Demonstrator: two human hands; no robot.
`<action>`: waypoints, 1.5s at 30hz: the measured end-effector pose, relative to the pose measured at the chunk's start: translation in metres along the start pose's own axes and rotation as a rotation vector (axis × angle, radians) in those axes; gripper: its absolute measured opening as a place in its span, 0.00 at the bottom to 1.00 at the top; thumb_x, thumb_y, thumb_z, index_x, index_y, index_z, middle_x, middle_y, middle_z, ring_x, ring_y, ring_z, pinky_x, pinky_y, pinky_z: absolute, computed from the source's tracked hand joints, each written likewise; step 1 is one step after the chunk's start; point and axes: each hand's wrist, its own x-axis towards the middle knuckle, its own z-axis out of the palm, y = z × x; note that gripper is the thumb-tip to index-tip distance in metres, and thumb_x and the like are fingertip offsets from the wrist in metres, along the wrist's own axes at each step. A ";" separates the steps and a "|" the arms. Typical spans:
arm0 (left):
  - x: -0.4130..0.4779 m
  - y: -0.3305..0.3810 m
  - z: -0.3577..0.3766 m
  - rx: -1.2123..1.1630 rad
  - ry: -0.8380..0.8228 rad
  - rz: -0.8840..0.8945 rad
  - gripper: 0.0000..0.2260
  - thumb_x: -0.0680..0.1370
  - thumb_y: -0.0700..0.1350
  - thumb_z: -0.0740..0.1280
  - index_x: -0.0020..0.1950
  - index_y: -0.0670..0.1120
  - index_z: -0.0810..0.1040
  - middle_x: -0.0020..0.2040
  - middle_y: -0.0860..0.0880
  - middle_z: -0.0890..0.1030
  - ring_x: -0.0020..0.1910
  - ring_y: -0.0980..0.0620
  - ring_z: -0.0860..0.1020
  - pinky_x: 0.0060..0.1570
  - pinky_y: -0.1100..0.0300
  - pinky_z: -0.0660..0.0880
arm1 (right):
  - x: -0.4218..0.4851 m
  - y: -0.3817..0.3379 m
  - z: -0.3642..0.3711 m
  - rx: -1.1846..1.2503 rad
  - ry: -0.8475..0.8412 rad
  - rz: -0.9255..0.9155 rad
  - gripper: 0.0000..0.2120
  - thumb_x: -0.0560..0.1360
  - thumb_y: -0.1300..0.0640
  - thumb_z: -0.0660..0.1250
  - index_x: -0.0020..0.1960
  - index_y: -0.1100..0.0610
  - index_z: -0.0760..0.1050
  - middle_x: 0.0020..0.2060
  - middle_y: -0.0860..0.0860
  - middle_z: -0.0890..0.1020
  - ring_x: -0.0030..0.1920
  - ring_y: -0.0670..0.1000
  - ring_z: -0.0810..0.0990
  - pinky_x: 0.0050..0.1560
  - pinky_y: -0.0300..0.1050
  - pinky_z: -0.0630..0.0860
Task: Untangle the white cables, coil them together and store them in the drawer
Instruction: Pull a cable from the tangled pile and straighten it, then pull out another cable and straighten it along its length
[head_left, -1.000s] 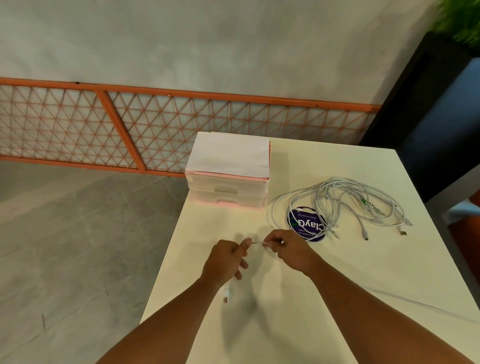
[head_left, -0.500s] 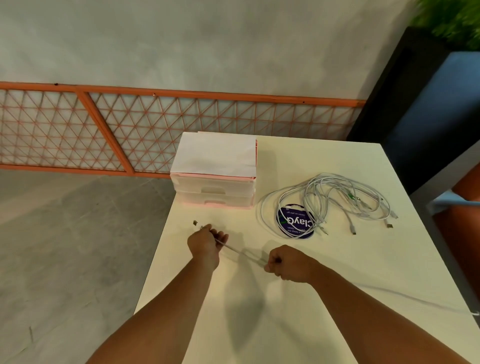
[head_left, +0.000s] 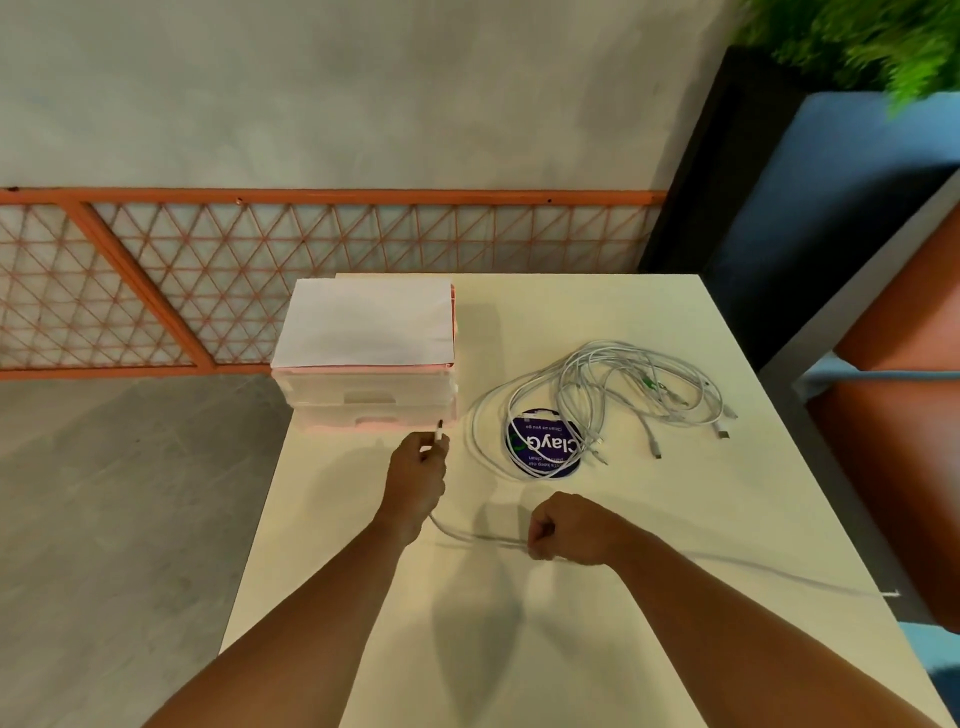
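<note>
- Near the table's (head_left: 727, 322) left edge, the left hand (head_left: 417, 480) grips one white cable (head_left: 470, 538) by its plug end.
- The right hand (head_left: 569, 527) pinches the same cable.
- The tangled cables (head_left: 613, 384) lie toward the right edge, beside the closed drawer unit (head_left: 363, 395).

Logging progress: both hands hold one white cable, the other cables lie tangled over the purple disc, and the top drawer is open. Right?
No: the head view shows both drawers of the drawer unit closed. Otherwise right: left hand and right hand grip one white cable; the other cables lie tangled over the purple disc.
</note>
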 end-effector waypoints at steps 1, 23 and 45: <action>-0.001 0.002 0.005 0.031 -0.035 0.024 0.06 0.83 0.45 0.63 0.51 0.43 0.74 0.31 0.49 0.67 0.26 0.54 0.62 0.22 0.65 0.61 | -0.002 0.003 -0.001 -0.002 0.012 0.007 0.05 0.71 0.49 0.75 0.43 0.50 0.82 0.38 0.44 0.82 0.43 0.45 0.81 0.42 0.37 0.72; 0.030 0.005 0.076 0.267 -0.226 0.153 0.16 0.85 0.48 0.58 0.40 0.41 0.70 0.34 0.42 0.67 0.27 0.54 0.62 0.25 0.64 0.59 | 0.001 0.158 -0.134 0.146 0.737 0.500 0.18 0.78 0.63 0.61 0.67 0.55 0.74 0.64 0.59 0.71 0.62 0.64 0.73 0.61 0.57 0.75; 0.036 0.020 0.073 0.230 -0.177 0.124 0.16 0.84 0.48 0.59 0.42 0.39 0.75 0.32 0.42 0.70 0.27 0.54 0.65 0.26 0.64 0.62 | 0.023 0.079 -0.209 0.603 1.096 0.104 0.15 0.77 0.68 0.61 0.60 0.55 0.74 0.52 0.49 0.77 0.49 0.49 0.77 0.42 0.38 0.75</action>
